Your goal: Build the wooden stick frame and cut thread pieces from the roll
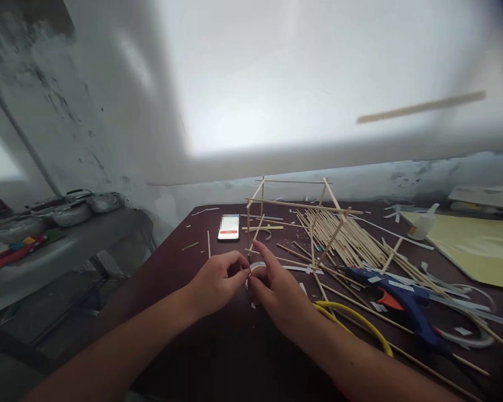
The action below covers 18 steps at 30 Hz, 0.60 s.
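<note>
My left hand [221,281] is closed in a pinch, its thumb and index fingertips meeting my right hand's fingers above the dark table. My right hand [280,290] is pinched too, with its index finger pointing up and away. Whatever lies between the fingertips is too small and hidden to make out. Just behind and below the fingers is a pale, ring-shaped item [257,266], partly covered by my right hand. Beyond both hands stands a box-like frame of thin wooden sticks [297,202], joined at the corners.
A pile of loose sticks [347,237] lies right of the frame. Nearer are a blue glue gun [414,307] and yellow-handled scissors [360,317]. A phone [228,228] lies back left. At right are a small white bottle [423,222], yellow paper [465,248] and scattered paper strips.
</note>
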Each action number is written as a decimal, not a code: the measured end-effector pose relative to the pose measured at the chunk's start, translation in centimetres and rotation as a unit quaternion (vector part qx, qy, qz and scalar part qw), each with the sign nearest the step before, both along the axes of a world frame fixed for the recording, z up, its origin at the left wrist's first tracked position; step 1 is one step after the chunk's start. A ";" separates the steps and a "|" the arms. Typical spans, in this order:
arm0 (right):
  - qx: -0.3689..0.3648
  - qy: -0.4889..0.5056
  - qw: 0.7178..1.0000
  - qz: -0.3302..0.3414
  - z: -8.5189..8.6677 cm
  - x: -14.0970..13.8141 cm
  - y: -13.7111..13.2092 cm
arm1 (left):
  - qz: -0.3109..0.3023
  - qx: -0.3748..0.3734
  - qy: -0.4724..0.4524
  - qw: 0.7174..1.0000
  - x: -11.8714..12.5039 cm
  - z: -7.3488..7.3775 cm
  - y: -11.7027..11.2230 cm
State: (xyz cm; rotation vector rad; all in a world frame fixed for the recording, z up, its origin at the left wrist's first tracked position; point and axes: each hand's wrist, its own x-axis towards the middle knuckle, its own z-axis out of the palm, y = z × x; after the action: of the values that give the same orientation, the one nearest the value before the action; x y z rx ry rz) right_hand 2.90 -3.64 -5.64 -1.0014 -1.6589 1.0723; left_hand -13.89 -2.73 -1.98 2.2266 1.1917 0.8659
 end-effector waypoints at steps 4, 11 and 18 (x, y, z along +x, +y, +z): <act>-0.028 0.031 0.999 0.016 0.0 -0.1 -0.4 | -0.023 0.008 0.003 1.000 -0.3 -0.2 -0.4; -0.077 0.100 0.991 0.045 0.6 0.3 -0.7 | -0.029 0.066 0.007 0.997 -0.6 -0.9 -1.0; -0.109 0.145 0.981 0.068 0.9 0.1 -0.5 | -0.058 0.143 0.018 0.988 -0.8 -0.8 -1.2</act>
State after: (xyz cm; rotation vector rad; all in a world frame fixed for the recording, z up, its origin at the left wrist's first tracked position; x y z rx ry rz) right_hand 2.96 -4.15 -4.74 -0.8290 -1.4083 1.4436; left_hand -14.69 -3.94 -2.76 2.5199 0.9934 1.0071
